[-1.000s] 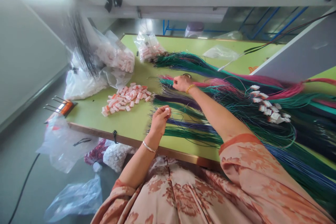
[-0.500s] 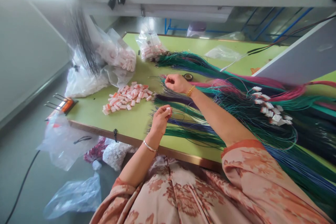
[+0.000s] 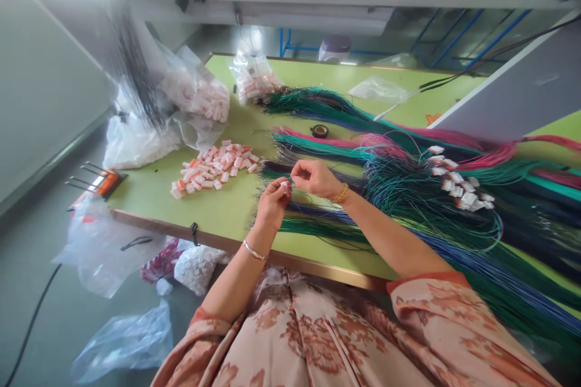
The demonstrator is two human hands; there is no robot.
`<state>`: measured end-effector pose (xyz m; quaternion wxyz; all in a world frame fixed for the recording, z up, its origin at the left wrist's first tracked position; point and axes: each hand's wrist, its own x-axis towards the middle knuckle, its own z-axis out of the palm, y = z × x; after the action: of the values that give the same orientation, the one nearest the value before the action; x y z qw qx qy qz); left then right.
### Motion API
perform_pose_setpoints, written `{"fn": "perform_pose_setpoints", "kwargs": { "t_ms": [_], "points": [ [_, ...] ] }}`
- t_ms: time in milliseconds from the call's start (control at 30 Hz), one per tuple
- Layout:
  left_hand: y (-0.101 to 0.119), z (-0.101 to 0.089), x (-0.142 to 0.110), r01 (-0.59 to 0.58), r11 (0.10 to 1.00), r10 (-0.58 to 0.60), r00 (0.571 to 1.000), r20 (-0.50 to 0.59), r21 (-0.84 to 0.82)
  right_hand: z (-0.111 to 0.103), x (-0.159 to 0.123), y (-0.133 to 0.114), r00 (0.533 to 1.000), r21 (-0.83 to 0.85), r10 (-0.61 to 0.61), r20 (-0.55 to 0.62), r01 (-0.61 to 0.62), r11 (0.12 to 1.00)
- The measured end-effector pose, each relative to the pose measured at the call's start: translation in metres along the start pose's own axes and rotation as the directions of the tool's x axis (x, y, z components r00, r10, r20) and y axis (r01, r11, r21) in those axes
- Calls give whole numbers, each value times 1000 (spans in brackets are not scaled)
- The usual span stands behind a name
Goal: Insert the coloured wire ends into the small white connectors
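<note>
Between the fingertips of my left hand [image 3: 269, 205] is a small white connector housing [image 3: 285, 187], partly covered by the fingers. Right beside it, my right hand [image 3: 318, 179] is closed in a pinch on what looks like a thin wire, its tip at the housing. Under and around both hands lie bundles of green wires [image 3: 313, 225], with metal terminals at their left ends. Left of my hands, a loose heap of white and orange-pink connector housings [image 3: 215, 168] rests on the green tabletop [image 3: 236, 211]. White connectors [image 3: 458, 184] joined to wires lie to the right.
A roll of black tape [image 3: 320, 131] sits beyond the pink wires [image 3: 313, 138]. Clear bags of housings [image 3: 204, 94] stand at the back left. An orange holder with metal prongs [image 3: 106, 183] is at the left corner. A grey panel [image 3: 521, 84] slants across the right side.
My right hand has come back from the far wire ends, toward me, and now meets my left hand at the housing. The left hand keeps its hold; the view has shifted slightly.
</note>
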<state>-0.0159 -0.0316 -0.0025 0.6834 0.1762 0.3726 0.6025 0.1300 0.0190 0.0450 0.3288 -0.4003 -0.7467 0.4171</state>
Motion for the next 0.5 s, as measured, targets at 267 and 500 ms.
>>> {"fn": "perform_pose_setpoints", "kwargs": {
  "t_ms": [267, 500],
  "points": [
    [3, 1, -2, 59, 998, -60, 997, -41, -39, 7, -11, 16, 991, -129, -118, -62, 109, 986],
    [3, 2, -2, 64, 996, -66, 997, -43, -62, 8, -11, 15, 970, -293, -237, -49, 213, 932]
  ]
}}
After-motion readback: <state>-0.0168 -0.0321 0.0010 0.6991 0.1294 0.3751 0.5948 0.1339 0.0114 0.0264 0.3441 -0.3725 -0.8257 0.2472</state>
